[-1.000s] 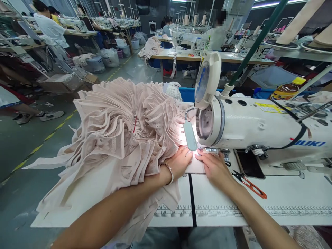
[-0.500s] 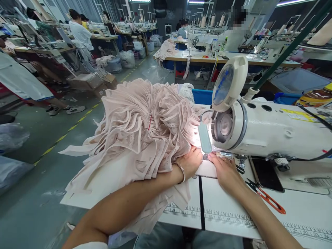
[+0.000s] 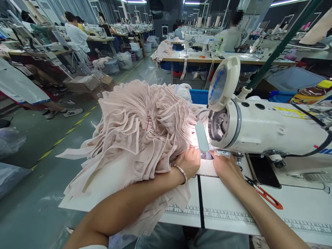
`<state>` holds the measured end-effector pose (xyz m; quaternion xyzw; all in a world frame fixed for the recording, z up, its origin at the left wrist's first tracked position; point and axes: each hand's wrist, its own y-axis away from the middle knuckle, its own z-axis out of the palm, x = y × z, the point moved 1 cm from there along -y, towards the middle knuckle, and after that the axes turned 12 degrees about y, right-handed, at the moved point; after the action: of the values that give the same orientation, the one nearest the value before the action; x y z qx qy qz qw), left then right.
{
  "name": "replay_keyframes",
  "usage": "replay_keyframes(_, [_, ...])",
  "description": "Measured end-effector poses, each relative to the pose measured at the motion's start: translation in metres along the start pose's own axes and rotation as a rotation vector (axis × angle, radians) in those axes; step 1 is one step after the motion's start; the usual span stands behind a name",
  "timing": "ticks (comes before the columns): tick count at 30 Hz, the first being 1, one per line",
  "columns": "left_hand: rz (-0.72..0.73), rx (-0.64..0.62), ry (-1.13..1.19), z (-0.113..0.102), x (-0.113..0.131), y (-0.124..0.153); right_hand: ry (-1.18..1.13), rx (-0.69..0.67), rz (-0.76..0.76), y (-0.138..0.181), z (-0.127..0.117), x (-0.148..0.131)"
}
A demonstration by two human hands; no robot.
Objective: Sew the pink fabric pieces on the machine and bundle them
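On table (image 3: 220, 192), pink fabric pile (image 3: 135, 121) is heaped L of sewing mach. (image 3: 261, 128); work judged underway, done/undone split unclear. L hand (image 3: 189, 162) & R hand (image 3: 226, 168) set by mach., fingertips part-hidden; grip can't be told.

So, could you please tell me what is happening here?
A person is working at a sewing machine. The left hand is at the edge of a big heap of pink cloth; the right hand is by the machine's left end, its fingertips partly hidden. Orange scissors lie on the table near that hand.
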<state>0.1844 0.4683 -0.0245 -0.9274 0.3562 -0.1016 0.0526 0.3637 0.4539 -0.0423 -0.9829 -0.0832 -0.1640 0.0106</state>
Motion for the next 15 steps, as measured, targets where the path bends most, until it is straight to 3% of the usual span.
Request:
replay_keyframes(5, [-0.053,0.0,0.16,-0.007,-0.011,-0.01,0.081,-0.035,-0.043,0.006,-0.018,-0.007])
replay_keyframes(10, [-0.017,-0.007,0.235,-0.007,-0.016,-0.01,0.035,0.099,-0.134,0.009,-0.015,-0.006])
replay_keyframes(15, [0.006,-0.003,0.218,-0.001,-0.017,-0.01,0.101,0.191,-0.118,0.011,-0.012,-0.006])
